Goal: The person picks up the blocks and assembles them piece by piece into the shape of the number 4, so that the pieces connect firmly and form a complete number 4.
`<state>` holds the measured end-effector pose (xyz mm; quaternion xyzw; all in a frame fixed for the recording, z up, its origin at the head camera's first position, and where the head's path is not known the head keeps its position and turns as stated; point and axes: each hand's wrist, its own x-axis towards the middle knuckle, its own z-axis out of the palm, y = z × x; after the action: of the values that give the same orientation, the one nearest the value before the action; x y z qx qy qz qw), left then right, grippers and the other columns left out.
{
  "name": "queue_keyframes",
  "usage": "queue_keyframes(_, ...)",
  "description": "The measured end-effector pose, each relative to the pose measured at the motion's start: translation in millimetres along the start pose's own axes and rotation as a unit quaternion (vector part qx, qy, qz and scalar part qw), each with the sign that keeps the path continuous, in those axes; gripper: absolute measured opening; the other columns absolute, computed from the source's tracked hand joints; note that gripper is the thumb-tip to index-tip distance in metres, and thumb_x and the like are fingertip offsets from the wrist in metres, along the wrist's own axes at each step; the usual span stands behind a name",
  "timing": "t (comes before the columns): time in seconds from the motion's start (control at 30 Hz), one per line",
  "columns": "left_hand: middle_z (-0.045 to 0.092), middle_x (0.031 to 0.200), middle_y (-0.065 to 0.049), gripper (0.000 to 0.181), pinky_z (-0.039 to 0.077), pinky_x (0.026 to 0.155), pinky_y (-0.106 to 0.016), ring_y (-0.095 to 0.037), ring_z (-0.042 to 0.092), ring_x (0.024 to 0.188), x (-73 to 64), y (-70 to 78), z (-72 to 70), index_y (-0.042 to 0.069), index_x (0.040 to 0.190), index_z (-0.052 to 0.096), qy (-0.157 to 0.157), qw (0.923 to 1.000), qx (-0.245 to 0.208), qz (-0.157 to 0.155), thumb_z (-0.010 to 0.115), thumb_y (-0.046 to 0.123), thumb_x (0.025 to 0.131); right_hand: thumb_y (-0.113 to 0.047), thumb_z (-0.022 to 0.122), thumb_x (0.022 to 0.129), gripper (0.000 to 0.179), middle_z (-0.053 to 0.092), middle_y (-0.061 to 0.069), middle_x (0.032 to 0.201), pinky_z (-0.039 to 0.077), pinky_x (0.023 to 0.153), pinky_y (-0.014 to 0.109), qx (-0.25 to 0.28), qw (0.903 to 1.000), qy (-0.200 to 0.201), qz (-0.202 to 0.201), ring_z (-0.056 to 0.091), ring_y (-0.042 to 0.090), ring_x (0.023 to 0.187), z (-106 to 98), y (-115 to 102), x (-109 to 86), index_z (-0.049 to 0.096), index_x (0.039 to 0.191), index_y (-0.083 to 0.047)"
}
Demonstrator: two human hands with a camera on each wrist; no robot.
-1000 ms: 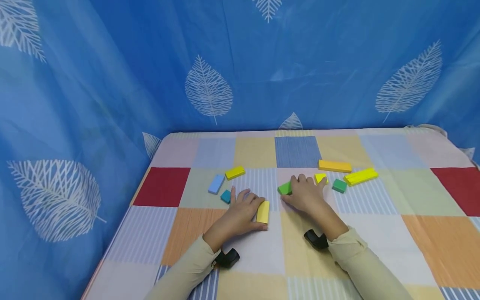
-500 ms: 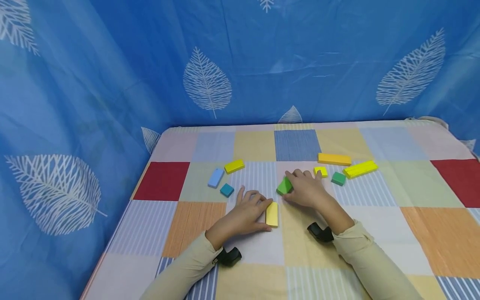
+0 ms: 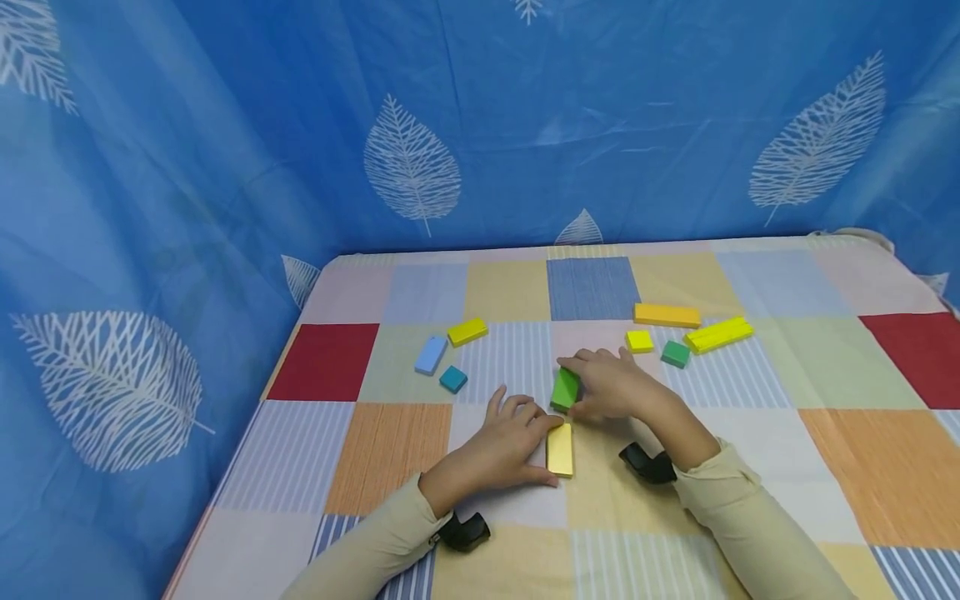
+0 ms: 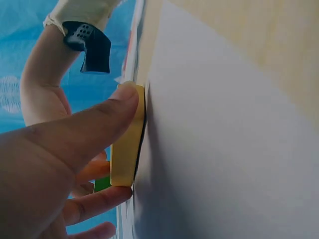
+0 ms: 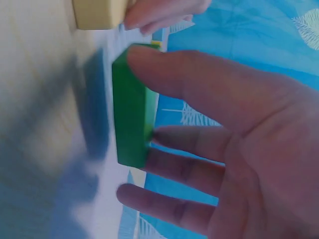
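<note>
Near the middle of the patchwork tablecloth [image 3: 510, 575], the left hand [image 3: 497, 448] pinches a pale yellow block [image 3: 559, 452] between thumb and fingers; the right hand [image 3: 621, 387] grips a bright green block [image 3: 565, 389] just beyond it. Whether the green one touches the cloth is hard to tell. Farther left lie a light blue block [image 3: 431, 355] and a teal block [image 3: 453, 379].

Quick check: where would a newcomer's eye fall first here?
Probably on the blue leaf-print curtain, filling the back and left of the head view. Next, near the middle of the patchwork tablecloth, the left hand pinches a pale yellow block, and the right hand a bright green block just beyond it.
</note>
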<state>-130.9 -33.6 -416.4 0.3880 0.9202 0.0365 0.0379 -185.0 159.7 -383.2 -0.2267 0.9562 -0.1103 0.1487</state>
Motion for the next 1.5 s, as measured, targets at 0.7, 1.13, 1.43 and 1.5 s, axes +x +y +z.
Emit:
queue_keyframes(0.7, 0.050, 0.116, 0.002, 0.062, 0.026, 0.101, -0.054, -0.023, 0.039, 0.118, -12.9, 14.2, 3.6, 0.033, 0.135, 0.043, 0.011, 0.9987, 0.049, 0.002, 0.055, 0.059, 0.079, -0.026, 0.078, 0.070, 0.066, 0.057, 0.011, 0.121, 0.028, 0.093, 0.068, 0.016, 0.9964, -0.054, -0.063, 0.052, 0.031, 0.110, 3.1, -3.0, -1.3, 0.052, 0.127, -0.007)
queue_keyframes(1.13, 0.050, 0.115, 0.002, 0.061, 0.027, 0.102, -0.051, -0.020, 0.041, 0.114, -15.7, 18.5, 7.9, 0.031, 0.133, 0.044, 0.043, 0.9974, 0.056, 0.010, 0.055, 0.059, 0.080, -0.027, 0.077, 0.070, 0.060, 0.060, 0.007, 0.113, 0.041, 0.080, 0.046, -0.003, 0.9938, -0.034, -0.106, 0.053, 0.024, 0.096, 5.3, 0.4, -2.7, 0.057, 0.122, -0.006)
queue_keyframes(1.43, 0.050, 0.115, 0.002, 0.060, 0.027, 0.101, -0.051, -0.021, 0.041, 0.114, -15.8, 18.6, 10.7, 0.031, 0.131, 0.047, 0.054, 0.9965, 0.063, 0.007, 0.055, 0.059, 0.080, -0.028, 0.076, 0.071, 0.058, 0.060, 0.007, 0.111, 0.043, 0.075, 0.040, -0.020, 0.9918, -0.022, -0.124, 0.052, 0.023, 0.091, 5.8, -1.6, -1.5, 0.058, 0.121, -0.007)
queue_keyframes(1.5, 0.050, 0.115, 0.002, 0.059, 0.027, 0.101, -0.051, -0.021, 0.041, 0.115, -16.2, 18.9, 11.7, 0.031, 0.131, 0.047, 0.052, 0.9967, 0.063, 0.007, 0.055, 0.060, 0.079, -0.028, 0.076, 0.071, 0.057, 0.061, 0.006, 0.111, 0.044, 0.074, 0.040, -0.020, 0.9919, -0.025, -0.123, 0.052, 0.023, 0.091, 6.6, -2.4, -1.7, 0.058, 0.121, -0.007)
